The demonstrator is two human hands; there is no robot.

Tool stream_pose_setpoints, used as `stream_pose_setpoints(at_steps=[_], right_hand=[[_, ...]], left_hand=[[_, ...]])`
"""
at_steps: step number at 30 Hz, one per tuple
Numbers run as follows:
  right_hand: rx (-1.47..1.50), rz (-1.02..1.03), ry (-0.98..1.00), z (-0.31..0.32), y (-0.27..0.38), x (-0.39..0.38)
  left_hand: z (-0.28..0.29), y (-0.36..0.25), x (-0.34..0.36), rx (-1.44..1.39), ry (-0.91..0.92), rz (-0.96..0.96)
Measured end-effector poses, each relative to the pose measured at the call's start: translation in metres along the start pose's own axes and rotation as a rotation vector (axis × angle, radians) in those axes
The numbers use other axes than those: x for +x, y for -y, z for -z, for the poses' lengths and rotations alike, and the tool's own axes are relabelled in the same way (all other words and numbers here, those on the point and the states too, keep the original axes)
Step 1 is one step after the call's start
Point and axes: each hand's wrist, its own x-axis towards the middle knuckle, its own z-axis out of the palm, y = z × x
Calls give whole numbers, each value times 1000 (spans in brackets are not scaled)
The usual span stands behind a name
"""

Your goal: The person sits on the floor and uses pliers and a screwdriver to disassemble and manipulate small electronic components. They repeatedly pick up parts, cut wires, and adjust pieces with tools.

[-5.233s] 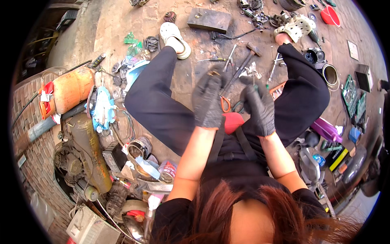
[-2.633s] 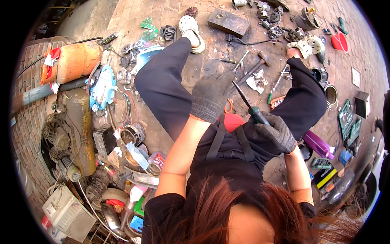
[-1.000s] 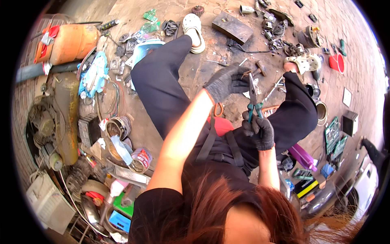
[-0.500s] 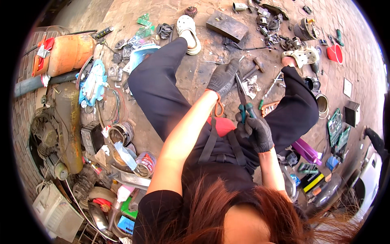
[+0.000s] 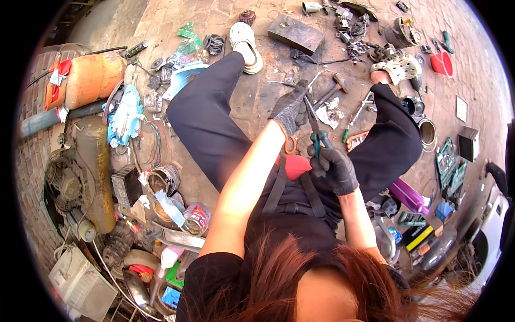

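My right hand (image 5: 339,170), in a dark grey work glove, is wrapped round the green-and-black handles of a pair of long-nosed pliers (image 5: 315,122). Their jaws point up and to the left, reaching the fingers of my left hand (image 5: 292,109). That hand, gloved in grey as well, is closed at the jaw tips; what it pinches is hidden. Past its fingertips shows a thin pale rod (image 5: 314,79), and I cannot tell whether it is held or lies on the ground. Below the left wrist hangs an orange loop (image 5: 290,144). Between my legs lies something red (image 5: 296,166).
Beyond my hands lie a hammer (image 5: 339,84), crumpled paper (image 5: 330,114), a green-handled screwdriver (image 5: 351,122) and a metal block (image 5: 296,33). An orange gas cylinder (image 5: 94,78), open tins (image 5: 163,180) and scrap crowd the left. Circuit boards (image 5: 446,163) and a red bowl (image 5: 442,64) stand right.
The pliers lean slightly more to the left, and my left hand has turned a little at their tips. Both hands keep their grip. The whole view has shifted slightly.
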Motion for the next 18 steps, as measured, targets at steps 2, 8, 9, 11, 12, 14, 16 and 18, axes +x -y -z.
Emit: stream_pose_setpoints(at_steps=[2,8,9,11,12,14,16,18], right_hand=[[-12,35,-92,5,-10,6],[-15,103,-215,-5,-24,27],[-38,98,-214,-1,-26,30],[-84,95,-223,5,-25,34],[-60,101,-233,5,-25,35],[-14,111,-254,0,-21,36],[39,111,-251,-12,-17,36],[110,102,-212,-13,-17,38]], left_hand=[[-11,1,-3,30,-137,-22],[7,19,29,516,-281,-315],[11,21,33,781,-345,-442],[10,21,28,1165,-427,-493],[9,24,27,1086,-405,-486],[7,28,28,925,-361,-469],[6,26,32,857,-363,-472],[8,28,44,801,-435,-503]])
